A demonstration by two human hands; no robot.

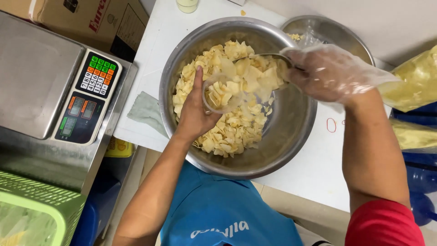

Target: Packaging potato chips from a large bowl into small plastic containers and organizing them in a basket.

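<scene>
A large steel bowl (291,136) on the white table holds a heap of pale yellow chips (230,130). My left hand (195,111), bare, grips a small clear plastic cup (218,95) tilted over the heap, partly filled with chips. My right hand (330,73), in a thin clear plastic glove, holds a metal scoop (259,61) by its handle and tips chips from it toward the cup's mouth. The scoop's bowl is mostly hidden under chips.
A second steel bowl (332,29) sits behind the first. A digital scale (86,98) with a steel platform stands at left, a green basket (41,205) below it. Bags of chips (416,77) lie at right. A grey cloth (148,111) hangs off the table edge.
</scene>
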